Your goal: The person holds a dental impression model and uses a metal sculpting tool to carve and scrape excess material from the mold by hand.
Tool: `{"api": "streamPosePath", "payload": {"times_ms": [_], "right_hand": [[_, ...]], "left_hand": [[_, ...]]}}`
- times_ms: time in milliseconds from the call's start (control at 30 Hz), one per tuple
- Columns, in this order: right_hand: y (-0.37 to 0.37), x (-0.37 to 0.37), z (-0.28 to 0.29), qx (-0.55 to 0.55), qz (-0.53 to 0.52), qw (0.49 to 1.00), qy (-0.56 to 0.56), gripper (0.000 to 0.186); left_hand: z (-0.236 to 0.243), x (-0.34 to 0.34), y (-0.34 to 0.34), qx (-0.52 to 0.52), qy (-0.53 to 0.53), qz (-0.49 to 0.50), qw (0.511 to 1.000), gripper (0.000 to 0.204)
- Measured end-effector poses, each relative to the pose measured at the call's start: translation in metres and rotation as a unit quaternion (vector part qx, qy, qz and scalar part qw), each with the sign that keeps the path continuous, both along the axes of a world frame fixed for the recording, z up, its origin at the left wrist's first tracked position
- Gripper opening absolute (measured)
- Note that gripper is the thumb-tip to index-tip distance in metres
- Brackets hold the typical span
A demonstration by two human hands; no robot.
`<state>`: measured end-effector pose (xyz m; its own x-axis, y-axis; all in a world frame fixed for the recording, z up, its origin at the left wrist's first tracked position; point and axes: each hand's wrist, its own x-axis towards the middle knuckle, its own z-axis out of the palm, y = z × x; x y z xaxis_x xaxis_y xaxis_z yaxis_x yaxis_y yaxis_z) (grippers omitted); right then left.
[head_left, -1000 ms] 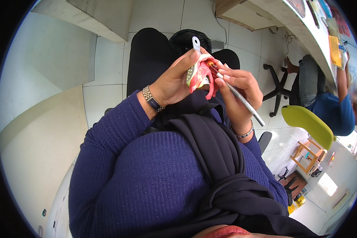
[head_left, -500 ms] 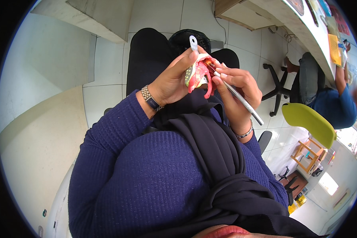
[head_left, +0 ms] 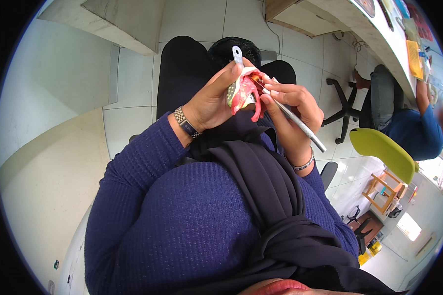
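Above my lap my left hand (head_left: 216, 88) is closed around a metal dental impression tray (head_left: 237, 54). Its handle with a hole sticks up past my thumb, and a perforated wall shows at its left side. Glossy pink-red, wax-like material (head_left: 242, 94) fills the tray over a pale green layer, and one strip hangs down from it. My right hand (head_left: 298, 108) pinches a slim silver-grey hand tool (head_left: 300, 125) like a pen. Its thin tip points into an orange-brown spot at the tray's upper right; the exact contact is hidden by my fingers.
A white worktop (head_left: 386, 44) with an orange-yellow packet (head_left: 414, 59) runs along the upper right. Beyond my right side are a lime-green chair back (head_left: 384, 153) and a co-worker in blue (head_left: 413, 130). Pale cabinet panels (head_left: 59, 73) stand to my left.
Both hands, with the tray and the tool, have shifted very slightly left. The tray is tilted a little differently, and the tool tip stays at the same area.
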<state>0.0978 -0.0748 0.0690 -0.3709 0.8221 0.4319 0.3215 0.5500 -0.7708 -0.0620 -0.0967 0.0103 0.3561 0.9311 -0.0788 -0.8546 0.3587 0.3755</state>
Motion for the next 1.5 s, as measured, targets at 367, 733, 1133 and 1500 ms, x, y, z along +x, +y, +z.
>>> {"api": "streamPosePath", "payload": {"times_ms": [367, 733, 1133, 1500], "right_hand": [[0.003, 0.002, -0.005, -0.003, 0.013, 1.0, 0.014, 0.016], [0.001, 0.005, -0.005, -0.028, 0.018, 0.998, 0.051, 0.017], [-0.002, 0.007, -0.006, -0.015, 0.035, 0.998, 0.051, 0.018], [-0.001, 0.003, -0.008, 0.018, 0.015, 0.999, 0.031, 0.016]], "left_hand": [[-0.002, 0.001, 0.001, 0.002, 0.003, -0.001, 1.0, 0.041], [-0.003, 0.002, 0.001, -0.007, -0.021, -0.014, 1.0, 0.047], [-0.005, 0.0, 0.001, 0.012, 0.015, -0.039, 0.999, 0.06], [-0.006, -0.001, -0.001, 0.004, 0.023, -0.022, 0.999, 0.055]]}}
